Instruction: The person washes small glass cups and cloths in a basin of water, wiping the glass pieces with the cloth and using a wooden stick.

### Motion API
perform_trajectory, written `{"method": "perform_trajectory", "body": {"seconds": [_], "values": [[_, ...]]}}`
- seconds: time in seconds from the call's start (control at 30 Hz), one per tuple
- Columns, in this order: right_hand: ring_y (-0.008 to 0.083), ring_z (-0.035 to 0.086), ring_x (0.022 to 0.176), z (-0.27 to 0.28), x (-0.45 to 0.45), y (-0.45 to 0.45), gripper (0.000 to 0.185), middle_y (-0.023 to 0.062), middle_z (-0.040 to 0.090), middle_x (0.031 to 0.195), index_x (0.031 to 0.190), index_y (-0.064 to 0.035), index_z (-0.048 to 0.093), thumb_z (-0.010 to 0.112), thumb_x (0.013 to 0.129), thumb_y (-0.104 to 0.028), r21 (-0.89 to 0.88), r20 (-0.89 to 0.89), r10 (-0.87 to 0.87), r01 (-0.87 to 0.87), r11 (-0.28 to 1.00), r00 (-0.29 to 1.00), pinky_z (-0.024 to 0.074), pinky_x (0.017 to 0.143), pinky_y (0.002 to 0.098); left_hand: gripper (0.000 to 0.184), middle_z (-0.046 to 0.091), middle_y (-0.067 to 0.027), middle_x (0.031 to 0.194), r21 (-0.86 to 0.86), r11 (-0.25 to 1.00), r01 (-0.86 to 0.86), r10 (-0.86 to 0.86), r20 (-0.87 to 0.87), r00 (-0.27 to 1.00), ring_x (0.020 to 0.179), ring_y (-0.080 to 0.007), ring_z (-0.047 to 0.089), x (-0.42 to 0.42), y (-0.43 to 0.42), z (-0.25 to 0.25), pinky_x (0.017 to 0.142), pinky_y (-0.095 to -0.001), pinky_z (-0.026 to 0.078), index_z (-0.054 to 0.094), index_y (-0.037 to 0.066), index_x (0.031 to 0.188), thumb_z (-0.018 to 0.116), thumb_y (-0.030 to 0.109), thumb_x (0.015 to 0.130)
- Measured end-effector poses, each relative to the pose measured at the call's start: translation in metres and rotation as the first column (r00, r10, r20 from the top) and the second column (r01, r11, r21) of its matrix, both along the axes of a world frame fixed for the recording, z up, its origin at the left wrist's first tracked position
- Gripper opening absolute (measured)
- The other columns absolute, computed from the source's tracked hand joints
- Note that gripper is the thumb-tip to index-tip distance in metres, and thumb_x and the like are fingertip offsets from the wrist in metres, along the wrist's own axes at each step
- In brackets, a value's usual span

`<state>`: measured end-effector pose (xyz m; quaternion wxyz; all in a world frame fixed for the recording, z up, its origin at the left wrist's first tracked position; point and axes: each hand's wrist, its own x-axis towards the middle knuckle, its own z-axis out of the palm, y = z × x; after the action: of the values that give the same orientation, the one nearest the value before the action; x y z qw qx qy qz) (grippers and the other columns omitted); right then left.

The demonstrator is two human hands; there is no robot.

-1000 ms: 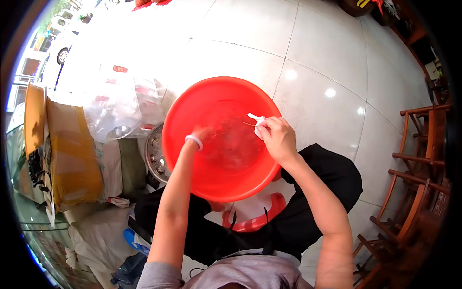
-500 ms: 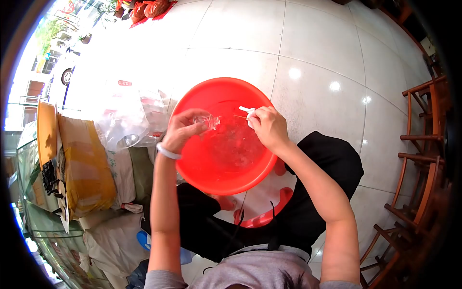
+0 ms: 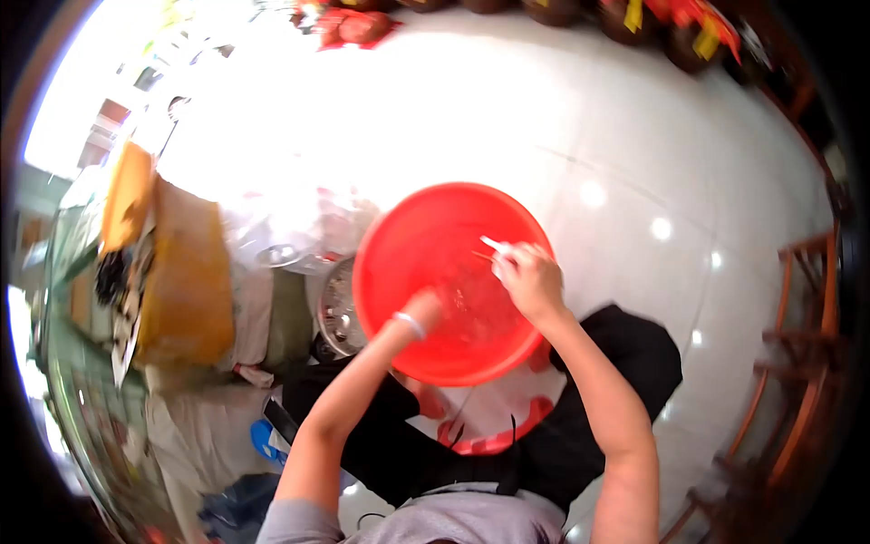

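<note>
A large red plastic basin [image 3: 390, 231] stands on the tiled floor between my knees. Clear, glassy things [image 3: 476, 313] lie in it, too blurred to make out singly. My left hand [image 3: 428, 310], with a white band at its wrist, reaches down inside the basin. Motion smears its fingers, so its hold does not show. Over the basin's right side, my right hand [image 3: 533, 276] is closed on a thin stick [image 3: 482, 257] and a bit of white cloth or tissue [image 3: 496, 245]. Both poke out leftward from its fingers.
Left of the basin sits a round metal bowl [image 3: 342, 317] with shiny pieces inside. Clear plastic bags [image 3: 304, 222] and a taped carton [image 3: 186, 281] are farther left. Wooden chairs [image 3: 807, 308] line the right side; dark jars [image 3: 625, 20] stand along the back.
My left hand has gone from above the basin's left side, holding a small clear glass vessel, down into the basin. The view has shifted, bringing the metal bowl and jars into sight.
</note>
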<state>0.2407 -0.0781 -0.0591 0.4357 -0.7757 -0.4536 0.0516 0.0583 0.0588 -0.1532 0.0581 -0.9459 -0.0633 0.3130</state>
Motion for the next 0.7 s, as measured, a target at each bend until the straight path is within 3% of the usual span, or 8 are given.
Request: {"method": "perform_trajectory", "body": {"seconds": [0.07,0.27,0.33,0.4,0.47,0.6,0.67,0.7], "values": [[0.0299,0.054,0.074,0.004,0.001,-0.004,0.011,0.0104,0.058,0.075,0.083,-0.0063,0.062,0.057,0.079,-0.015,-0.101,-0.040,0.032,-0.035,0.994,0.999,0.0443,0.066,0.0403,0.025,0.062,-0.0192,0.082,-0.329,0.891,-0.313,0.327,-0.015,0.945,0.080,-0.0338,0.061,-0.022,-0.006,-0.023,0.069,-0.0415,0.050,0.063,0.004,0.094,0.055,0.021,0.078],[0.0296,0.055,0.074,0.002,-0.003,-0.005,0.009,0.0103,0.061,0.077,0.073,-0.0037,0.061,0.059,0.075,-0.012,-0.028,-0.046,0.061,-0.062,0.998,0.997,0.0445,0.066,0.0393,0.034,0.060,-0.0210,0.094,-0.697,0.661,-0.279,0.732,0.515,0.447,0.084,-0.0356,0.060,-0.010,-0.027,0.041,0.074,-0.0418,0.049,0.057,0.004,0.107,0.056,0.023,0.078],[0.0297,0.055,0.074,0.002,-0.006,-0.002,0.009,0.0106,0.061,0.077,0.073,-0.0035,0.061,0.059,0.075,-0.012,-0.002,-0.036,0.064,-0.064,0.998,0.997,0.0444,0.066,0.0393,0.037,0.059,-0.0208,0.092,-0.360,0.838,-0.409,0.464,0.078,0.882,0.088,-0.0359,0.059,-0.027,-0.029,-0.031,0.078,-0.0435,0.047,0.053,0.005,0.112,0.054,0.024,0.080],[0.0299,0.055,0.074,0.002,-0.007,-0.003,0.010,0.0113,0.060,0.077,0.073,-0.0029,0.061,0.059,0.076,-0.012,0.015,-0.009,0.066,-0.066,0.998,0.998,0.0444,0.066,0.0395,0.035,0.059,-0.0180,0.087,-0.321,0.913,-0.253,0.260,-0.022,0.965,0.083,-0.0370,0.059,-0.025,-0.034,-0.044,0.075,-0.0437,0.048,0.056,0.008,0.109,0.054,0.028,0.080],[0.0301,0.055,0.074,0.012,-0.012,-0.004,0.010,0.0116,0.060,0.077,0.073,-0.0028,0.060,0.058,0.076,-0.013,0.004,-0.022,0.058,-0.058,0.998,0.998,0.0443,0.066,0.0400,0.030,0.060,-0.0166,0.088,-0.600,0.710,-0.369,0.660,0.384,0.645,0.080,-0.0357,0.059,-0.015,-0.036,0.003,0.073,-0.0431,0.048,0.059,0.010,0.103,0.057,0.027,0.078],[0.0306,0.054,0.074,0.006,-0.011,-0.002,0.011,0.0113,0.059,0.075,0.073,-0.0029,0.060,0.059,0.077,-0.014,0.022,0.040,0.056,-0.057,0.998,0.998,0.0442,0.064,0.0407,0.025,0.061,-0.0160,0.082,-0.972,0.118,-0.201,0.863,0.000,0.506,0.078,-0.0288,0.061,-0.006,-0.030,0.031,0.069,-0.0377,0.049,0.060,0.002,0.097,0.061,0.013,0.074],[0.0299,0.055,0.074,0.007,-0.010,0.002,0.011,0.0104,0.058,0.074,0.074,-0.0034,0.060,0.060,0.077,-0.014,0.029,0.040,0.035,-0.036,0.999,0.999,0.0442,0.064,0.0403,0.029,0.062,-0.0134,0.079,-0.330,0.928,-0.171,0.190,0.024,0.982,0.078,-0.0223,0.062,-0.031,-0.032,-0.001,0.069,-0.0326,0.049,0.059,0.000,0.101,0.061,0.009,0.074],[0.0291,0.055,0.074,0.008,-0.010,0.002,0.010,0.0098,0.059,0.075,0.074,-0.0039,0.060,0.060,0.076,-0.013,0.033,0.026,0.031,-0.032,0.999,0.999,0.0444,0.065,0.0396,0.030,0.062,-0.0136,0.080,-0.343,0.889,-0.303,0.323,0.003,0.946,0.080,-0.0223,0.062,-0.035,-0.034,-0.002,0.070,-0.0325,0.049,0.058,0.000,0.103,0.060,0.009,0.075]]}}
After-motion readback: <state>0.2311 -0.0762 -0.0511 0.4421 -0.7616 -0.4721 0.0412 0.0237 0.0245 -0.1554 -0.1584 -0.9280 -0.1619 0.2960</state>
